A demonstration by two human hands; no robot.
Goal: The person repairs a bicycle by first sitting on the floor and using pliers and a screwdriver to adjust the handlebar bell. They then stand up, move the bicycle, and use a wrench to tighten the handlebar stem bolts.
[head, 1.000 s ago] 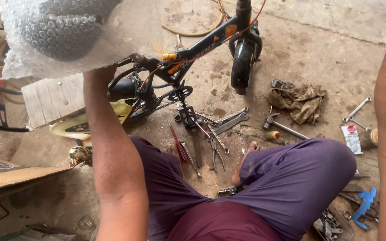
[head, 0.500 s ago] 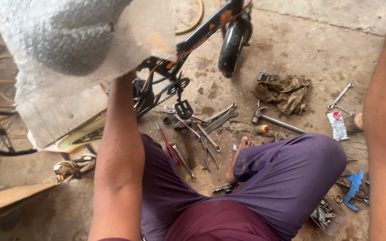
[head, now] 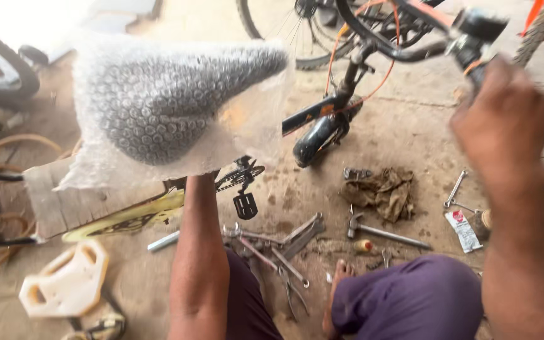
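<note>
Over dusty floor (head: 410,119), hidden left hand lifts saddle (head: 177,101), nose pointing right.

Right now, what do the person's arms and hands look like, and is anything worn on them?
Both forearms are bare: no sleeves, gloves, watch or rings visible. The right hand shows its back, slightly blurred. The left hand is hidden behind a bubble-wrapped saddle. Purple trousers cover the legs.

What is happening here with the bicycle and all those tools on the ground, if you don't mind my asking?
A person sits on the ground working on an upturned bicycle. The left hand is hidden under a saddle wrapped in bubble wrap, apparently holding it up, while the right hand grips the handlebar end. Spanners and pliers, a hammer and a dirty rag lie on the concrete floor by the person's legs.
</note>
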